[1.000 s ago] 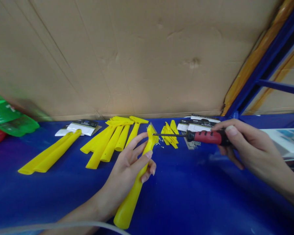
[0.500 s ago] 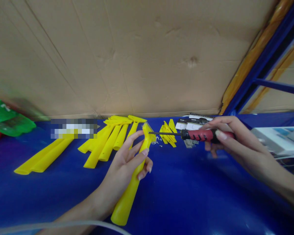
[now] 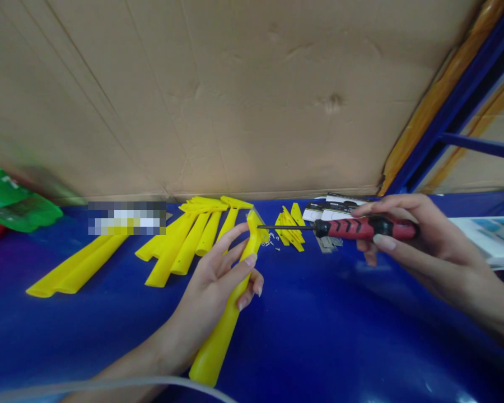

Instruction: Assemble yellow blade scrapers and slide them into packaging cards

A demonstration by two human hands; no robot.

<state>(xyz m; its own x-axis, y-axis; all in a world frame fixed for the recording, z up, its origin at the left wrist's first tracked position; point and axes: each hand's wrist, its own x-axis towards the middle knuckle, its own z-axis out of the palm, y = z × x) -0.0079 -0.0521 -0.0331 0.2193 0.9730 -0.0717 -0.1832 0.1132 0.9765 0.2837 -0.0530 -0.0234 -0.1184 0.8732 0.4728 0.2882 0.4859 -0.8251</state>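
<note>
The left hand (image 3: 218, 280) comes in from the lower left, palm turned up and inward, fingers (image 3: 235, 240) stretched along what it grips, thumb pressed across. The right hand (image 3: 407, 235) reaches in from the right, forearm low, its fingers curled closed, pinching lengthwise.

pixelated patch (image 3: 126, 218) at 9 o'clock hides the packs beneath | green bag (image 3: 12, 204) cut by left edge, blurred | small screws (image 3: 271, 241) too small to count | screwdriver (image 3: 361, 228) handle partly covered by right hand (image 3: 420, 240) | papers (image 3: 487, 238) cut at 3 o'clock
</note>
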